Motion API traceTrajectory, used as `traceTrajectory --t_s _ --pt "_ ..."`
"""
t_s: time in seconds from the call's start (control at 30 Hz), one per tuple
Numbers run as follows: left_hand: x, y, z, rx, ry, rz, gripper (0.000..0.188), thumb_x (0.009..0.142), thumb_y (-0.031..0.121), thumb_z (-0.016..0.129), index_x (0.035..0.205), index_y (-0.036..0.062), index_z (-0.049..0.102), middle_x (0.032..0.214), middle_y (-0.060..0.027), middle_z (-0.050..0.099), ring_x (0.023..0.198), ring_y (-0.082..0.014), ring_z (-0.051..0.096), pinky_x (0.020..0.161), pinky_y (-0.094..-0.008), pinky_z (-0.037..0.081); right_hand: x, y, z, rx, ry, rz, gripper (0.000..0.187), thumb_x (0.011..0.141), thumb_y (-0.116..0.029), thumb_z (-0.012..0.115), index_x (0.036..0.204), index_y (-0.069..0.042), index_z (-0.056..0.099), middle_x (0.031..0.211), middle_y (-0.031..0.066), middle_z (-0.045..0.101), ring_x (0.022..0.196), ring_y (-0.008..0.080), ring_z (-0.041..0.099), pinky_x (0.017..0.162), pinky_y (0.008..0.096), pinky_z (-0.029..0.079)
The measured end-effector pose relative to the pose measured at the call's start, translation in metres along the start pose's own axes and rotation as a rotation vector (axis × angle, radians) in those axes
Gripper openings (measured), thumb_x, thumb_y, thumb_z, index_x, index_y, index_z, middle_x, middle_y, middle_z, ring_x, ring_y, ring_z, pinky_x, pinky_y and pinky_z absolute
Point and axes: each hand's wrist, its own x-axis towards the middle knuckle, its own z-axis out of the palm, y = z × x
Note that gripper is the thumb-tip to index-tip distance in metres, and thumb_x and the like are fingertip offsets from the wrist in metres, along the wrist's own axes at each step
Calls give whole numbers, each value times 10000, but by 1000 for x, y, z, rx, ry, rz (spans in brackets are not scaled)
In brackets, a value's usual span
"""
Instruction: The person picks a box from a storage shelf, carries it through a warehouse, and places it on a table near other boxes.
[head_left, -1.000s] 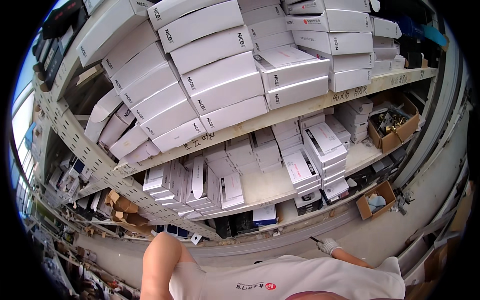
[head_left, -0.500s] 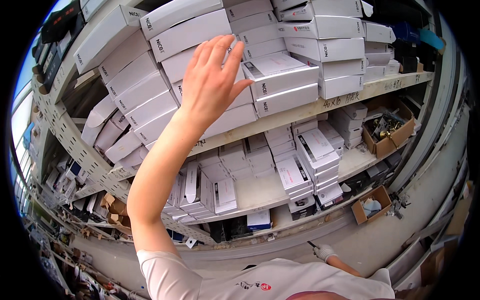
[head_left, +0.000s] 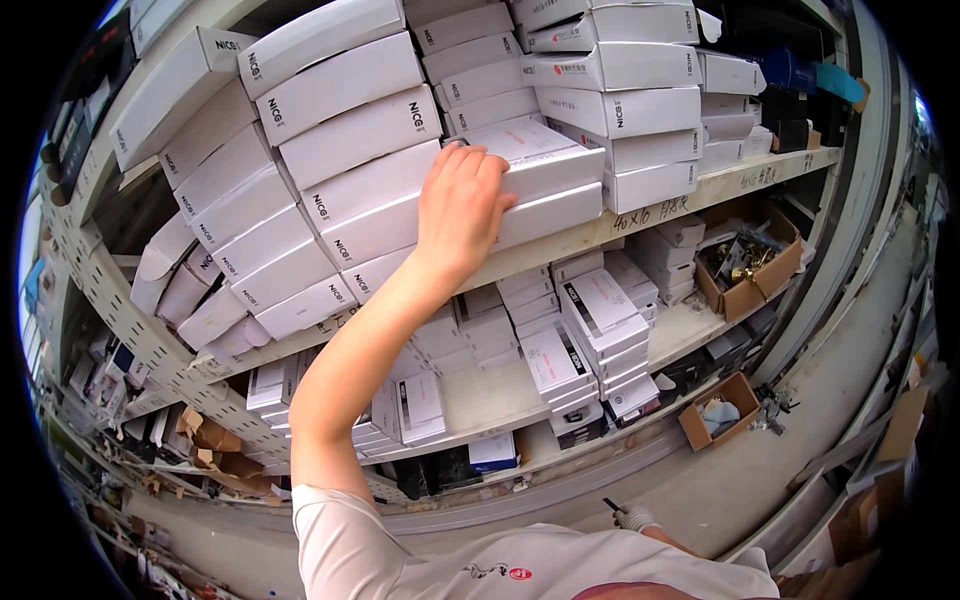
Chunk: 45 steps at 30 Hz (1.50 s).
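Note:
My left hand (head_left: 464,208) reaches up to the top shelf, its fingers bent and close together on the near left end of a flat white box (head_left: 555,150). That box lies on top of another white box (head_left: 555,217); the hand hides both their near left ends. Low down by my body is my right hand (head_left: 634,517), in a white knitted glove and closed on a thin dark stick-like thing (head_left: 611,504). I cannot make out what kind it is.
Stacks of white boxes (head_left: 335,95) rise left of my left hand, and another stack (head_left: 645,115) stands to the right. The lower shelf holds more white boxes (head_left: 605,310) and a carton of metal parts (head_left: 755,275). A small open carton (head_left: 718,412) sits on the floor.
My left hand has come down from in front of the tall stack, and its spread fingers have bent onto the box end. The view has shifted a little; my right hand stays low.

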Motion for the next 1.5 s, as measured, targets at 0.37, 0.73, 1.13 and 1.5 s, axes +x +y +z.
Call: traceTrajectory --t_s 0.37,0.73,1.13,1.5 --pt "-10 38 -21 -251 171 -48 298 636 -8 725 905 -3 596 885 -125 614 852 -279 580 690 -357 480 1 -28 -11 -8 -17 -53 323 869 -293 494 968 -29 651 714 107 656 584 204 599 570 351 467" --pt "-27 50 -11 -47 303 100 304 622 -29 727 900 -19 604 823 -123 632 775 -278 632 729 -402 537 16 -23 -1 -102 -97 -63 350 865 -329 476 998 -52 644 788 125 670 690 266 631 650 391 481" --pt "-31 52 -6 -8 319 101 311 625 -22 735 910 -16 612 830 -120 639 794 -271 642 748 -419 540 35 -15 6 -163 -94 -50 383 845 -390 459 956 -90 670 843 121 677 796 309 635 736 408 479" --pt "-31 57 -10 48 247 111 421 610 39 760 990 -16 587 885 -127 616 808 -280 615 751 -411 535 41 5 20 -95 -88 -70 367 853 -359 470 986 -75 660 831 119 677 767 291 641 707 401 483"
